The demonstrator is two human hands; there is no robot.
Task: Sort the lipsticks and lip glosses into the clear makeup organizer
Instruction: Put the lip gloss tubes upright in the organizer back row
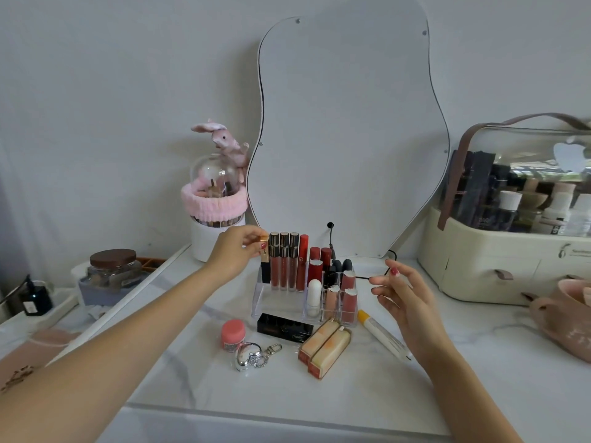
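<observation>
The clear makeup organizer (271, 302) stands on the marble tabletop in front of the mirror. Its back row holds several tall lip glosses (284, 263), and lipsticks (348, 300) fill the small right compartments. My left hand (235, 252) pinches the gold cap of a gold-and-black lip gloss (264, 263) standing upright at the organizer's back left corner. My right hand (401, 294) hovers to the right of the organizer, fingers loosely spread, holding nothing. In front of the organizer lie a black lipstick (285, 327), two peach boxed lipsticks (324, 348) and a white tube with a yellow cap (382, 334).
A pink jar (233, 334) and a silver heart keychain (251, 355) lie at the front left. A wavy mirror (348, 139) leans on the wall. A cream cosmetics case (499, 266) stands at right, a pink bowl (563, 314) beside it, a brush holder (214, 212) at back left.
</observation>
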